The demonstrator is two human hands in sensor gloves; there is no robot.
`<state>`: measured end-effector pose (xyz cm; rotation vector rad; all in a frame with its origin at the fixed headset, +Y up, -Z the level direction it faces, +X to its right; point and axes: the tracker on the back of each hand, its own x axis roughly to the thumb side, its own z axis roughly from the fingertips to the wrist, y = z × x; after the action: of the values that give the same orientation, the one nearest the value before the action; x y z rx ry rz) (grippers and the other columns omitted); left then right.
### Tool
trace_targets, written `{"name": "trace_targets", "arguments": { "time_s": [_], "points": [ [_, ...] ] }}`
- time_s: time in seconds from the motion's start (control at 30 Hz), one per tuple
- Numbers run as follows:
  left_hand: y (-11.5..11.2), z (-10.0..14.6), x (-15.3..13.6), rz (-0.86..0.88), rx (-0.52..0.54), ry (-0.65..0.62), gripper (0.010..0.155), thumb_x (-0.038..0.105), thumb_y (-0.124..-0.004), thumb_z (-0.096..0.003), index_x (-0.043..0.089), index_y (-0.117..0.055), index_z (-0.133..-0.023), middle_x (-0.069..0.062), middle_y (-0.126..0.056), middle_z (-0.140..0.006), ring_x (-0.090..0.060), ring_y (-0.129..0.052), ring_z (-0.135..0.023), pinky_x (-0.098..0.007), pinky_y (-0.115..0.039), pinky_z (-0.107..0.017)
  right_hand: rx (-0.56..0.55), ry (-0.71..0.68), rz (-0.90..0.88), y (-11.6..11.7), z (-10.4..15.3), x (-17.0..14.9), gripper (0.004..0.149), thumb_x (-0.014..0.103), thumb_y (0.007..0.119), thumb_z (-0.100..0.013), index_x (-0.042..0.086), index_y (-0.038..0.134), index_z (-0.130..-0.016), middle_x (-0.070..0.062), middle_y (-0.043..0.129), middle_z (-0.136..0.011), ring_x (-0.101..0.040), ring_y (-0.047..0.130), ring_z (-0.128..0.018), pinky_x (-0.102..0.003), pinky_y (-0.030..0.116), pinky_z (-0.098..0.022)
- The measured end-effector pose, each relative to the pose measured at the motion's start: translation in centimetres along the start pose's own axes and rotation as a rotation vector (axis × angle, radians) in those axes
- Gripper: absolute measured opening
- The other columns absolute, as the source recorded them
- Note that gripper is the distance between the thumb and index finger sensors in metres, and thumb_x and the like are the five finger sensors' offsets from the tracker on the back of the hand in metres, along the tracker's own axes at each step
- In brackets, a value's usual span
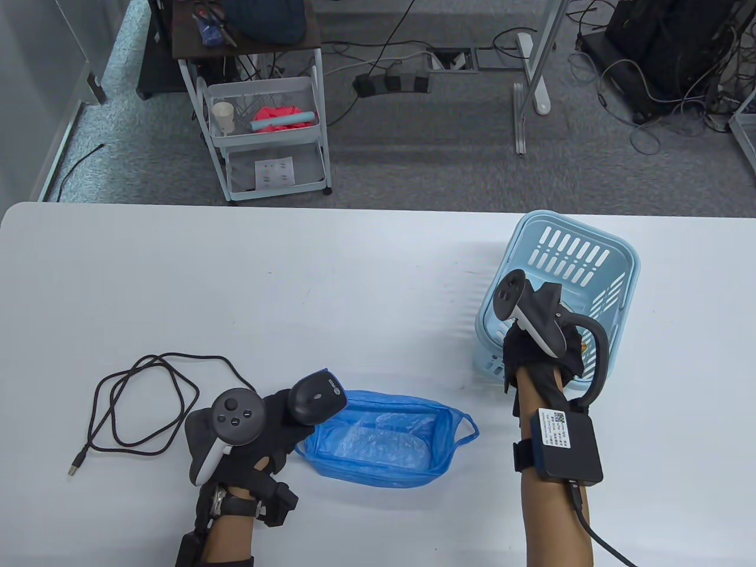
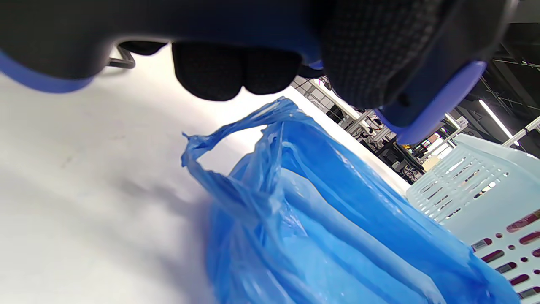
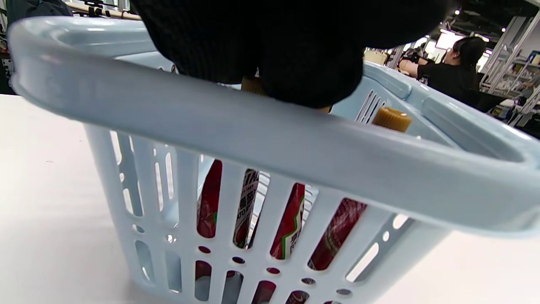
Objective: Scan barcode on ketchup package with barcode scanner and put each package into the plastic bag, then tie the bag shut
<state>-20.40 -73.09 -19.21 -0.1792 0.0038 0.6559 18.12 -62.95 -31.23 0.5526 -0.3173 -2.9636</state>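
My left hand (image 1: 274, 422) grips the black and blue barcode scanner (image 1: 316, 398) at the left edge of the open blue plastic bag (image 1: 384, 440), which lies flat on the table. In the left wrist view the scanner (image 2: 422, 84) fills the top, my curled fingers (image 2: 236, 71) under it, the bag (image 2: 320, 211) just below. My right hand (image 1: 546, 348) reaches down into the light blue basket (image 1: 620, 260). In the right wrist view its fingers (image 3: 274, 46) close over the tan cap of a ketchup package inside the rim (image 3: 253, 122). Red ketchup packages (image 3: 291, 219) stand behind the slots.
The scanner's black cable (image 1: 142, 401) loops on the table left of my left hand. The basket (image 2: 476, 177) stands right of the bag. A white trolley (image 1: 266, 136) stands beyond the table's far edge. A person (image 3: 455, 67) sits far in the background.
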Motion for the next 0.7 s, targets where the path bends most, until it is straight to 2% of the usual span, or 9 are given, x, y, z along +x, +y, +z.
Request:
{"name": "trace_targets", "arguments": {
  "time_s": [0.23,0.7],
  "points": [
    [0.0,0.0,0.0,-0.006,0.002,0.002,0.052,0.047,-0.089,-0.0433,0.027,-0.081,-0.090,0.000,-0.089,-0.084,-0.030,-0.097,-0.071,-0.053,-0.076,-0.062,-0.035,0.015,0.047,0.4,-0.5,0.5,0.043,0.026,0.084,-0.050,0.018,0.080,-0.092,-0.013,0.086,-0.089,-0.023,0.091,-0.045,-0.033,0.079,-0.030],
    [-0.1,-0.1,0.0,-0.020,-0.004,0.008,0.052,0.047,-0.089,-0.0433,0.027,-0.081,-0.090,0.000,-0.089,-0.084,-0.030,-0.097,-0.071,-0.053,-0.076,-0.062,-0.005,0.014,0.023,1.2,-1.5,0.4,0.044,0.024,0.085,-0.048,0.015,0.081,-0.091,-0.015,0.088,-0.084,-0.024,0.091,-0.045,-0.034,0.080,-0.030]
  ]
}}
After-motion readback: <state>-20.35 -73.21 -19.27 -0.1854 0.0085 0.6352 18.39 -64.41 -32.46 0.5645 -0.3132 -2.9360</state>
